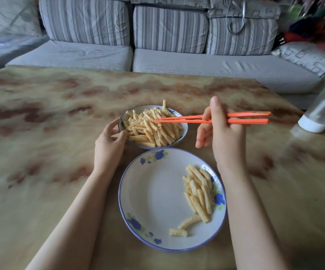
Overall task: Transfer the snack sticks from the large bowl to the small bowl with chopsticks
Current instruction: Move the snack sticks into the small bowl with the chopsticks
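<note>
A wide white bowl with blue flowers (pixel 150 195) sits nearest me and holds several ridged snack sticks (pixel 198 193) along its right side. Behind it a smaller bowl (pixel 183 136) is heaped with more snack sticks (pixel 153 127). My right hand (pixel 222 133) grips a pair of orange chopsticks (pixel 241 117) that point left, their tips over the heap in the small bowl; I cannot tell whether a stick is pinched between them. My left hand (pixel 109 141) holds the small bowl's left rim, thumb and fingers curled against it.
Both bowls stand on a marbled tan table (pixel 41 133). A clear bottle with a white cap (pixel 321 112) lies at the table's right edge. A striped grey sofa (pixel 157 45) runs along the far side.
</note>
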Action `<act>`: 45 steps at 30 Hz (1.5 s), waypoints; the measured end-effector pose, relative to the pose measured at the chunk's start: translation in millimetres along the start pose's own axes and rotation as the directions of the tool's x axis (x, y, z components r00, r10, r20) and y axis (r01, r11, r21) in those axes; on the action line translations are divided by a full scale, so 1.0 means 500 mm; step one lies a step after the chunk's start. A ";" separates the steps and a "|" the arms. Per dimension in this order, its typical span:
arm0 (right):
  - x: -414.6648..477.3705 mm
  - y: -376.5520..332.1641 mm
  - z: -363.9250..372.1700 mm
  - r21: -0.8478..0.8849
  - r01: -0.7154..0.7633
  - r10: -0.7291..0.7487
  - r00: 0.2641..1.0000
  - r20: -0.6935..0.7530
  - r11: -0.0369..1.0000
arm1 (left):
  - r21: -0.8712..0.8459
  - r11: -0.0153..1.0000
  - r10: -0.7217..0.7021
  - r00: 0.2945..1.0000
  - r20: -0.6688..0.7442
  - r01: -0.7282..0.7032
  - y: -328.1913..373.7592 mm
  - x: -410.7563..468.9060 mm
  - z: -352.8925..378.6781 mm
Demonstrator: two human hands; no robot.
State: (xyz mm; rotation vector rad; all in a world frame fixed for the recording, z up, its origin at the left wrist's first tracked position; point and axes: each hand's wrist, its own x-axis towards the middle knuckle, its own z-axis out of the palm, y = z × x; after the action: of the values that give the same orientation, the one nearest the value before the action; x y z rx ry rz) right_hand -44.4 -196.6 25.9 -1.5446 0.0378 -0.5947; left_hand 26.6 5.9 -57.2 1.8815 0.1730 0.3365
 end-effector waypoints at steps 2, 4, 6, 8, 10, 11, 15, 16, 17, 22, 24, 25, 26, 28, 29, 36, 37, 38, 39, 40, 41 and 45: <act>0.002 -0.010 -0.014 0.020 -0.002 0.002 1.000 -0.025 1.000 | 0.000 1.000 0.002 1.000 0.004 -0.002 0.000 0.000 0.000; 0.003 -0.025 -0.033 0.029 -0.012 0.013 0.999 -0.047 1.000 | -0.004 1.000 0.001 1.000 0.008 -0.001 -0.001 0.001 0.000; 0.004 -0.040 -0.057 0.016 -0.015 0.015 0.999 -0.049 1.000 | -0.012 1.000 0.000 1.000 0.009 0.000 -0.001 0.001 0.000; 0.003 -0.053 -0.085 -0.022 -0.004 0.004 1.000 -0.022 1.000 | -0.015 1.000 0.001 1.000 0.006 -0.001 -0.001 0.001 0.000; 0.002 -0.065 -0.113 -0.074 -0.003 0.004 1.000 0.017 0.997 | -0.006 1.000 0.005 1.000 0.000 -0.005 0.001 0.000 0.000; 0.001 -0.072 -0.126 -0.101 -0.009 0.012 0.999 0.032 0.995 | -0.005 1.000 0.008 1.000 -0.002 -0.008 0.001 0.000 0.001; -0.008 -0.099 -0.161 -0.180 -0.023 0.038 0.996 0.080 0.983 | 0.001 1.000 0.013 1.000 -0.003 -0.013 0.002 -0.002 -0.001; -0.011 -0.104 -0.166 -0.199 -0.023 0.043 0.995 0.092 0.980 | -0.003 1.000 0.016 1.000 -0.002 -0.016 0.002 -0.002 0.000; -0.013 -0.108 -0.169 -0.222 -0.023 0.047 0.994 0.103 0.975 | -0.005 1.000 0.017 1.000 -0.001 -0.017 0.002 -0.002 -0.001; -0.016 -0.114 -0.178 -0.290 -0.059 0.103 0.985 0.138 0.955 | 0.005 1.000 0.026 1.000 -0.001 -0.026 -0.004 0.003 0.000; -0.016 -0.109 -0.178 -0.309 -0.094 0.147 0.977 0.152 0.947 | 0.007 1.000 0.027 1.000 -0.001 -0.027 -0.003 0.002 0.000; -0.015 -0.105 -0.176 -0.312 -0.110 0.165 0.974 0.154 0.944 | 0.009 1.000 0.027 1.000 0.001 -0.027 -0.002 0.001 -0.001; -0.014 -0.101 -0.173 -0.310 -0.119 0.172 0.974 0.151 0.943 | 0.010 1.000 0.026 1.000 0.001 -0.026 -0.002 0.001 -0.001; -0.012 -0.093 -0.164 -0.295 -0.125 0.169 0.977 0.128 0.947 | 0.010 1.000 0.025 1.000 -0.002 -0.025 -0.002 0.000 -0.001; -0.010 -0.090 -0.160 -0.282 -0.132 0.170 0.979 0.114 0.950 | 0.008 1.000 0.023 1.000 -0.002 -0.023 -0.001 0.000 -0.001; -0.003 -0.081 -0.144 -0.154 -0.133 0.139 0.990 0.029 0.979 | -0.012 1.000 0.013 1.000 -0.002 -0.013 -0.002 0.001 0.001; -0.002 -0.080 -0.142 -0.119 -0.124 0.127 0.992 0.015 0.985 | -0.011 1.000 0.013 1.000 -0.002 -0.013 -0.001 -0.001 0.001; -0.002 -0.080 -0.139 -0.083 -0.110 0.110 0.994 -0.001 0.991 | -0.013 1.000 0.012 1.000 -0.002 -0.012 -0.001 -0.001 0.001; -0.002 -0.081 -0.134 -0.047 -0.090 0.089 0.996 -0.024 0.995 | -0.018 1.000 0.010 1.000 -0.001 -0.010 0.000 -0.002 0.001; -0.001 -0.080 -0.127 -0.012 -0.066 0.065 0.997 -0.052 0.998 | -0.026 1.000 0.008 1.000 0.000 -0.008 0.000 -0.002 0.001; -0.001 -0.079 -0.119 0.022 -0.040 0.042 0.995 -0.085 0.999 | -0.032 0.999 0.006 1.000 0.001 -0.006 0.000 -0.002 0.001; 0.002 -0.058 -0.074 0.108 0.008 0.008 0.988 -0.155 0.994 | -0.020 1.000 0.009 1.000 0.004 -0.009 -0.002 -0.001 0.000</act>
State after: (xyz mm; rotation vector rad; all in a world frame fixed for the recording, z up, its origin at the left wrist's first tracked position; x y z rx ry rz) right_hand -67.5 -228.6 51.2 -1.3913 0.1222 -0.7052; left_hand 26.2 6.0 -58.3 1.8634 0.1573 0.3395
